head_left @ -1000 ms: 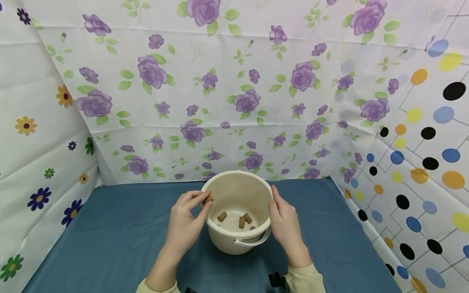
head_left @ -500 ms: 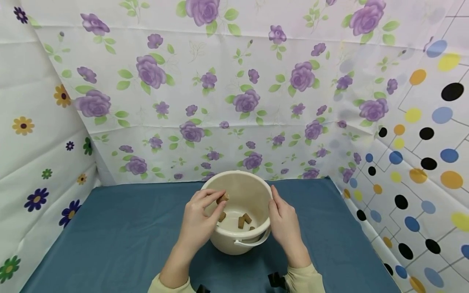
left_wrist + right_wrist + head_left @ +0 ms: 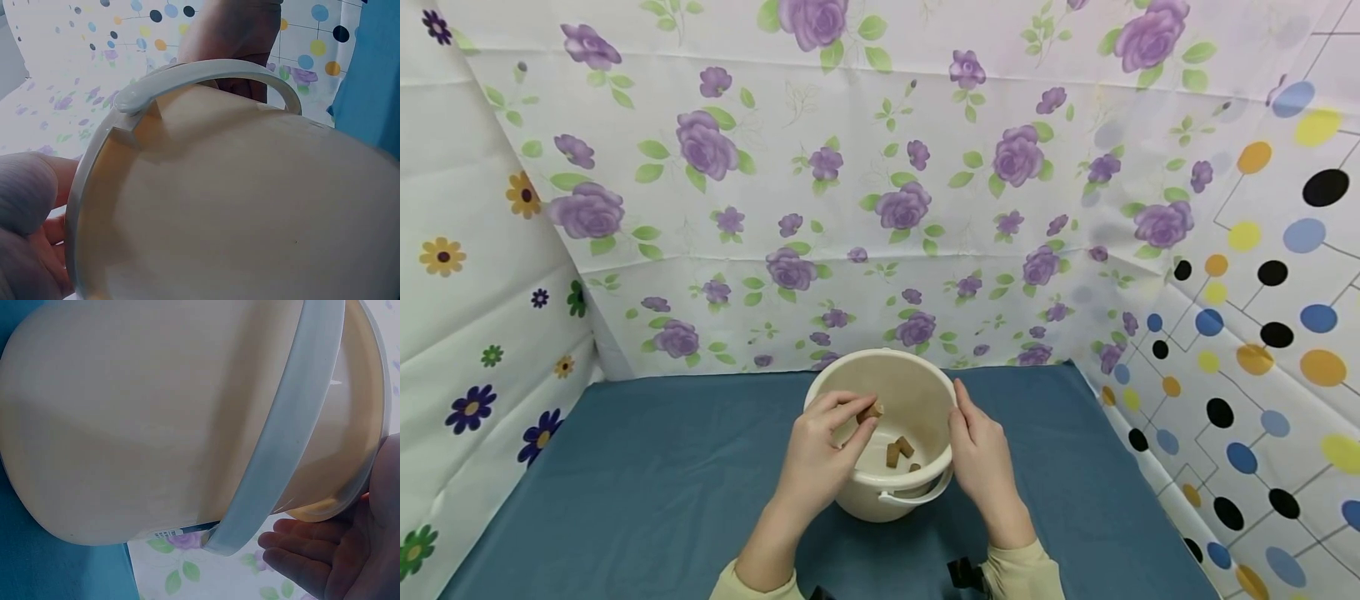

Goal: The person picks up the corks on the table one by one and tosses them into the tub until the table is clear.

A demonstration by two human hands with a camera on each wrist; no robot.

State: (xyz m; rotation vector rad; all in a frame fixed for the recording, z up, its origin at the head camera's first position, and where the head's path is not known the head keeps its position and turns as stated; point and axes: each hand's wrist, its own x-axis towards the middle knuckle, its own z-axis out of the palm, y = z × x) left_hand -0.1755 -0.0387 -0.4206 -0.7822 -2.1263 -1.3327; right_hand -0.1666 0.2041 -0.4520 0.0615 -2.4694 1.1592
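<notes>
A cream plastic bucket [image 3: 859,502] stands on the cloth, its white handle [image 3: 917,500] hanging down at the front. My left hand [image 3: 820,454] is over the bucket's left rim and pinches a brown cork [image 3: 872,410] between thumb and fingers, inside the opening. Several similar corks [image 3: 892,455] lie on the bucket's bottom. My right hand [image 3: 983,458] holds the rim at the right side. In the right wrist view the fingers of the right hand [image 3: 337,556] reach along the outside of the bucket. The left wrist view hides the held cork behind the bucket wall.
A dark teal cloth [image 3: 662,467] covers the table. Behind it hangs a white sheet with purple roses [image 3: 850,208]. Patterned sheets close off the left side [image 3: 467,275] and the right side [image 3: 1262,400].
My left hand has moved right with the cork, from the bucket's left rim to further inside its opening. The right hand and the bucket stay about where they were.
</notes>
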